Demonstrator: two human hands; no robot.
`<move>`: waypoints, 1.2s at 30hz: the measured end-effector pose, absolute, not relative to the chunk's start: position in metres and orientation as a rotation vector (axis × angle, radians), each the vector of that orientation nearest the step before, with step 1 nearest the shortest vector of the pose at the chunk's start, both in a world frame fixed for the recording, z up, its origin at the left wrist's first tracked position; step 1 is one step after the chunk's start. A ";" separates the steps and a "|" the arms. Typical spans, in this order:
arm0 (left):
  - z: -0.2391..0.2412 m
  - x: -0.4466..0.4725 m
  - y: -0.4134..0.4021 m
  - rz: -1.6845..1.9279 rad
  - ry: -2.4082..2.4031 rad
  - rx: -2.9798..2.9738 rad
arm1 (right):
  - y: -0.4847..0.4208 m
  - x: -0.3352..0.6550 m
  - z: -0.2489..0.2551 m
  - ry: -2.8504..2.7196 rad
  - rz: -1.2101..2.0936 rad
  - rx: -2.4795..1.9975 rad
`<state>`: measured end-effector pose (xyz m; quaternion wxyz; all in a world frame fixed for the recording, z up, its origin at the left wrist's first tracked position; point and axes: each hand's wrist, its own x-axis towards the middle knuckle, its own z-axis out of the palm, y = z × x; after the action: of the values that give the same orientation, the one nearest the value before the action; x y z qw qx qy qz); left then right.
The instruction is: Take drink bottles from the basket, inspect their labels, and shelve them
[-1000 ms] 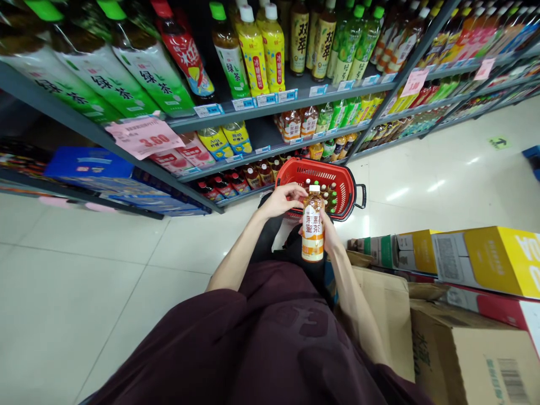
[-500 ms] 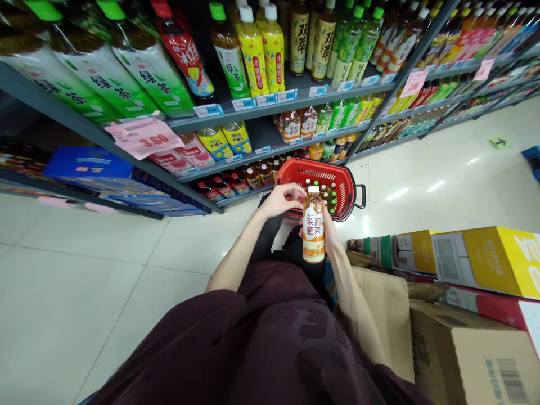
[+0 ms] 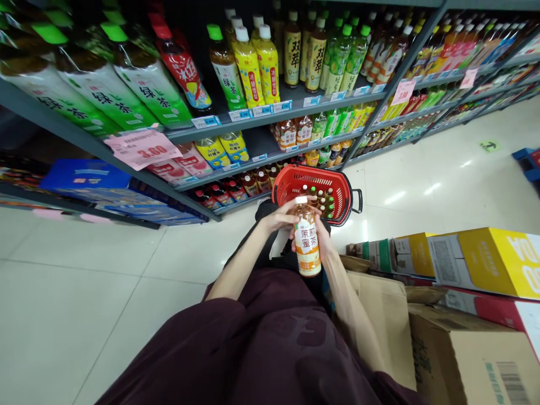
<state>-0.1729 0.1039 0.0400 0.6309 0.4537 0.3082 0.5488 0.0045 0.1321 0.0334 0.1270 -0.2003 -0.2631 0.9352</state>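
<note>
I hold an orange tea bottle with a white cap and a white label upright in front of me. My right hand wraps round its body from behind. My left hand grips the neck just under the cap, fingers curled. Just beyond the hands, a red shopping basket stands on the floor with several capped bottles in it.
Grey shelves packed with drink bottles run along the left and top. Cardboard boxes and a yellow carton are stacked at the right. Pale floor tiles stretch to the left and far right.
The bottle has shifted slightly left and tilted a little, and my left hand has slid onto its neck. The view has tipped down a bit.
</note>
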 end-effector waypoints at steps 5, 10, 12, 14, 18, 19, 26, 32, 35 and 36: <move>0.033 -0.160 0.108 1.341 0.699 1.016 | 0.130 0.002 0.029 -0.795 2.784 -0.531; 0.036 -0.152 0.113 1.417 0.771 0.907 | 0.132 0.003 0.024 -0.980 2.534 -0.654; 0.040 -0.149 0.114 1.424 0.849 0.882 | 0.132 0.002 0.020 -1.105 2.395 -0.734; 0.043 -0.149 0.114 1.415 0.946 0.907 | 0.132 -0.001 0.017 -1.263 2.207 -0.815; 0.050 -0.150 0.113 1.361 1.093 1.079 | 0.133 -0.009 0.011 -1.533 1.826 -0.928; 0.051 -0.150 0.113 1.354 1.134 1.111 | 0.133 -0.011 0.011 -1.569 1.778 -0.945; 0.057 -0.145 0.113 1.304 1.425 1.225 | 0.129 -0.019 0.004 -1.757 1.288 -1.114; 0.080 -0.137 0.097 1.117 1.708 1.514 | 0.134 -0.015 -0.004 -1.732 1.041 -1.103; 0.092 -0.135 0.091 1.071 1.747 1.618 | 0.138 -0.014 -0.007 -1.704 0.911 -1.109; 0.096 -0.134 0.089 1.058 1.760 1.656 | 0.139 -0.014 -0.007 -1.708 0.880 -1.091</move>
<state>-0.1339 0.0892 0.0957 0.2492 0.6081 0.6460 0.3883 -0.0140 0.1387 -0.0070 0.4493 -0.4412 -0.6905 0.3560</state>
